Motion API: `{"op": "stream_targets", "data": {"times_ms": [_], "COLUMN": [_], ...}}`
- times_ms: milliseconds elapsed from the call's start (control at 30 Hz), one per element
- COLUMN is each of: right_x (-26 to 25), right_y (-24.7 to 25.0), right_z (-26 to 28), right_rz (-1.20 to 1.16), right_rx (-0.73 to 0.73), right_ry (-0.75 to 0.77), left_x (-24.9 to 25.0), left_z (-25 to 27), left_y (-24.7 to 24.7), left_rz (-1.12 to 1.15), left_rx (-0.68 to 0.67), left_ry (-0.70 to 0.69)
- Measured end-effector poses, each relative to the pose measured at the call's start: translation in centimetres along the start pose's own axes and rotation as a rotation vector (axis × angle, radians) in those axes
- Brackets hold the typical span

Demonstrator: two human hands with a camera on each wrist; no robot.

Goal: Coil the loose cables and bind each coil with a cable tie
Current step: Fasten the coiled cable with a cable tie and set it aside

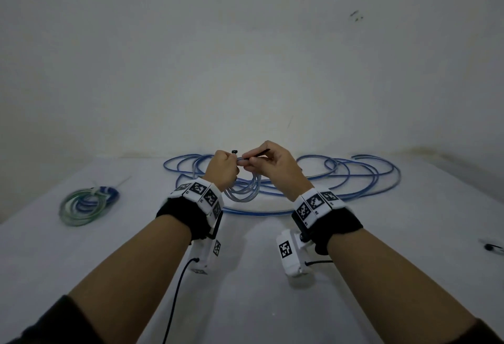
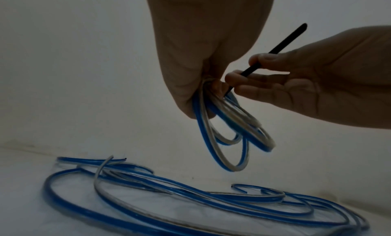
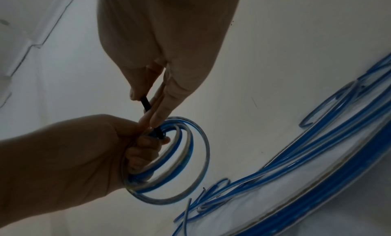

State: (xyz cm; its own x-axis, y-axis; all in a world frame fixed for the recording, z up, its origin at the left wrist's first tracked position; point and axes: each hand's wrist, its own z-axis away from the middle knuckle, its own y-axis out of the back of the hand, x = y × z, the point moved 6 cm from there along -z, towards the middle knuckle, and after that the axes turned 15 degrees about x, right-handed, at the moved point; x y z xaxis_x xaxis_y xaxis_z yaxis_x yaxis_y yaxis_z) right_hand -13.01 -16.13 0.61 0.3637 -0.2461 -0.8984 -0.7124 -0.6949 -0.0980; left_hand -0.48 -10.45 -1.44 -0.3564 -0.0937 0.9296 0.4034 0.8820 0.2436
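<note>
My left hand (image 1: 222,166) grips a small coil of blue and clear cable (image 1: 244,189), held up above the table; the coil (image 2: 228,130) hangs below its curled fingers. My right hand (image 1: 268,162) pinches a black cable tie (image 1: 256,154) right beside the left hand. In the left wrist view the tie (image 2: 273,50) slants up from the top of the coil between the right hand's fingertips. The right wrist view shows the tie (image 3: 148,105) running down into the coil (image 3: 180,164). The tie's head (image 1: 234,151) sticks up above the left fist.
Loose blue cables (image 1: 341,177) sprawl over the back of the white table (image 1: 259,289), against the wall. A bound coil of green and blue cable (image 1: 87,204) lies at the left. A small dark item (image 1: 491,247) lies at the right edge.
</note>
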Motion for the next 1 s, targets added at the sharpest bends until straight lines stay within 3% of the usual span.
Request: {"op": "stream_targets", "data": {"times_ms": [167,367,567,1000], "right_x": [0.4,0.9,1.2,2.0], "right_y": [-1.2,-1.5,-1.7,-2.1], "right_z": [-0.3,-0.6,-0.9,-0.5], "right_rz": [0.005,-0.01,-0.065,0.0], "right_rx": [-0.01,0.093,0.145,0.135], "right_ry": [-0.056,-0.072,-0.144,-0.246], "left_x": [-0.7,0.7,1.6,2.0], "left_z": [-0.2,0.5,0.8,1.2], "left_y": [1.1,2.0,3.3,3.5], "left_rz": [-0.02,-0.103,-0.084,-0.068], "left_rx": [0.006,0.064,0.146,0.115], "left_ry": [-0.02,-0.228,-0.3,-0.358]}}
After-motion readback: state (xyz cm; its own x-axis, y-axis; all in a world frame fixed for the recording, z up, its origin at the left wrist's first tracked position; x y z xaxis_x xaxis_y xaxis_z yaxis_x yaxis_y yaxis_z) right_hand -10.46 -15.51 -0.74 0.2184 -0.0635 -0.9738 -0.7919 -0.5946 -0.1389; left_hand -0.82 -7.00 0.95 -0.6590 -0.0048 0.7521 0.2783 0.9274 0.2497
